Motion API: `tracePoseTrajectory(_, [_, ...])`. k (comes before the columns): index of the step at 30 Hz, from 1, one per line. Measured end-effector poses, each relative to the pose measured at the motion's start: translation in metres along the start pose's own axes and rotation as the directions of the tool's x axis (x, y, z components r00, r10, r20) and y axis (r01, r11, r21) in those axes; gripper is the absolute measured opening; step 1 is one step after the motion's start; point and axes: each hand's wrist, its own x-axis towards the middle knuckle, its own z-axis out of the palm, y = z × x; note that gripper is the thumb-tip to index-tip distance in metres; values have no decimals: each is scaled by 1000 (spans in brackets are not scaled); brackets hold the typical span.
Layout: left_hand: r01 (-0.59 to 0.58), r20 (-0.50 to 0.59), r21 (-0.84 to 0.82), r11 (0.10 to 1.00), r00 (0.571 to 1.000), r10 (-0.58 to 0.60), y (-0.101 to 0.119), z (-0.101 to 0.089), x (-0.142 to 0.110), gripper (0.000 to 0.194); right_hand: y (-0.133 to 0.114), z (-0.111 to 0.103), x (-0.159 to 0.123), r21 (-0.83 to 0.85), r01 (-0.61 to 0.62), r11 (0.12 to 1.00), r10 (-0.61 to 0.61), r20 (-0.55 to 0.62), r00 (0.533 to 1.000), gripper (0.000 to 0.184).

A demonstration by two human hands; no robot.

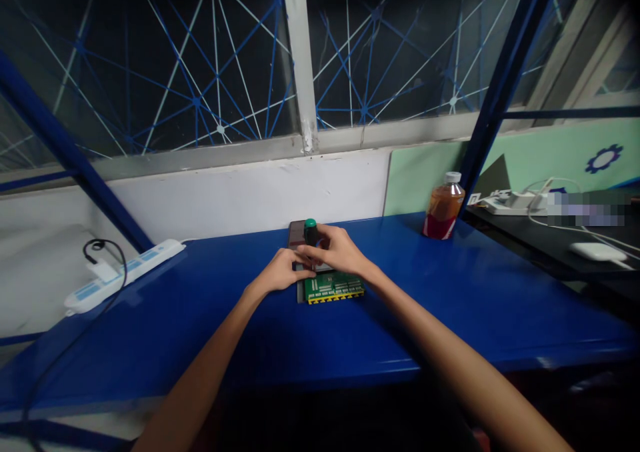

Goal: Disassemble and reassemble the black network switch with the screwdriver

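Screwdriver (311, 227) with a green-topped dark handle stands upright, gripped by the right hand (340, 249), at ten o'clock on a green rectangular circuit board (333, 287) lying on a glossy blue tabletop (200, 332). The left hand (280, 272) bends its fingers beside the tool's lower end, its grip impossible to tell. From the board, an amber-and-red plastic bottle (444, 209) stands at two o'clock.

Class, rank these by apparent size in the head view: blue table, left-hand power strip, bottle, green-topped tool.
Blue table
Left-hand power strip
Bottle
Green-topped tool, partly hidden
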Motion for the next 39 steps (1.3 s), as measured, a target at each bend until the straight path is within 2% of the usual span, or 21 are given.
tracePoseTrajectory(8, [-54, 16, 2, 999, 998, 54, -4, 1, -1, 16, -1, 0, 0, 11, -3, 1000, 3, 18, 1000, 32])
tracePoseTrajectory(15, [-37, -16, 1, 999, 999, 37, -4, 1, 0, 15, 0, 0, 0, 1, 6, 1000, -6, 8, 1000, 32])
tracePoseTrajectory(23, [-67, 5, 10, 998, 998, 67, -2, -1, -1, 14, -1, 0, -1, 30, 9, 1000, -9, 9, 1000, 31])
tracePoseTrajectory(29, [-42, -21, 7, 999, 999, 42, -2, 0, 0, 14, -2, 0, 1, 30, -14, 999, 14, 5, 1000, 30])
tracePoseTrajectory(34, [-61, 11, 10, 998, 998, 61, -2, -1, -1, 15, -1, 0, 1, 26, -2, 1000, 2, 16, 1000, 29])
tracePoseTrajectory(39, [-36, -4, 18, 999, 999, 36, -1, -1, 0, 15, 0, 0, 0, 24, 8, 1000, -9, 15, 1000, 30])
